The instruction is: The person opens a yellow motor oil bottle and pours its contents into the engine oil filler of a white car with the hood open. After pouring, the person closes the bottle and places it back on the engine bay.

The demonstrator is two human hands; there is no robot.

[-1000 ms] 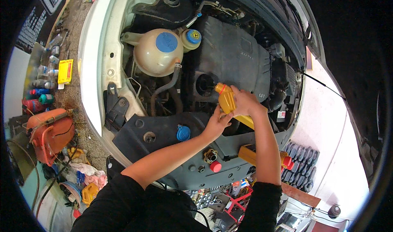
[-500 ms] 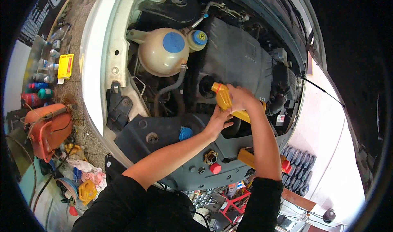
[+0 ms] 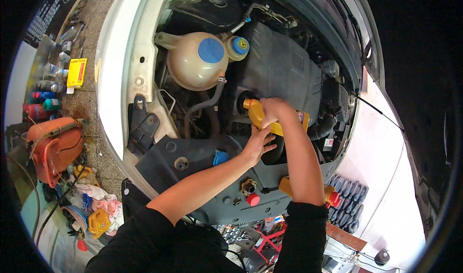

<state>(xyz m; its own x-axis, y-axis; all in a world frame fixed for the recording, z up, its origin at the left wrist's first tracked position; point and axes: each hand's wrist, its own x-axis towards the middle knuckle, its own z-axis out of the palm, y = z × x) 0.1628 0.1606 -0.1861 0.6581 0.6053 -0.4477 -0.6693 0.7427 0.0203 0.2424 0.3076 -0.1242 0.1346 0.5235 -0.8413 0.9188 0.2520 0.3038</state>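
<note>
My right hand (image 3: 276,110) is wrapped around a yellow bottle (image 3: 258,115), tipped so its neck points at 10 o'clock into a dark opening on the engine (image 3: 284,66). Grip there is closed on the bottle's body. My left hand (image 3: 256,145) sits just below at 6 o'clock, fingers spread and touching the bottle's underside, a loose cradle rather than a clamp.

Handling, as I judge it: stiff moulded plastic, fairly heavy if full, weight shifting as the liquid moves (probably slick with oil film too). Best taken round the waist or handle with one hand, the base supported by the other, as here.

Round about: cream tank (image 3: 195,63) with blue cap at 11 o'clock, small blue cap (image 3: 220,157) at 8 o'clock, red knob (image 3: 252,199) at 6 o'clock.
</note>
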